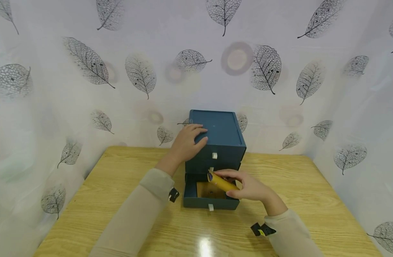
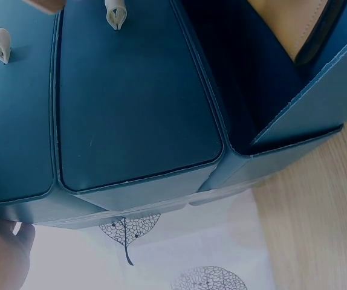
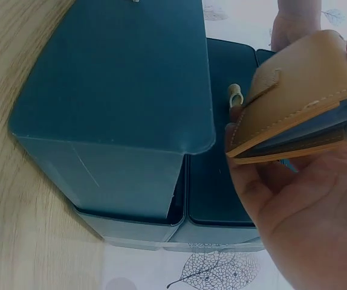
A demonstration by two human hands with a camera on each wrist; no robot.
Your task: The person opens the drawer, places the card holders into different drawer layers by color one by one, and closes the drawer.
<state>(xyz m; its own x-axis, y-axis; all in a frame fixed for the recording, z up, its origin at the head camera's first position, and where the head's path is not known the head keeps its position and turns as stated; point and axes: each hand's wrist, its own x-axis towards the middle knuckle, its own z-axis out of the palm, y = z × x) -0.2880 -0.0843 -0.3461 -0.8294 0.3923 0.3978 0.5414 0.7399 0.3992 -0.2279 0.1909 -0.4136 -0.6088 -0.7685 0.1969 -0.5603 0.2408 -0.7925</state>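
Observation:
A dark blue drawer cabinet (image 1: 220, 126) stands on the table with its bottom drawer (image 1: 196, 203) pulled out. My left hand (image 1: 186, 143) rests on the cabinet's top at the left front edge, fingers spread over it. Above the drawer, my right hand (image 1: 252, 186) grips a tan leather wallet (image 3: 300, 78) between thumb and fingers. Stitching runs along the wallet's edge, and its folded sides stand slightly apart in the right wrist view. Inside the drawer lies a flat tan leather item (image 2: 291, 18) with a stitched edge; its kind is unclear.
White loop pulls (image 1: 214, 155) stick out from the drawer fronts; the upper drawers are closed. The wood-grain table (image 1: 135, 167) extends on both sides. A white curtain with leaf prints (image 1: 170, 28) hangs behind the cabinet.

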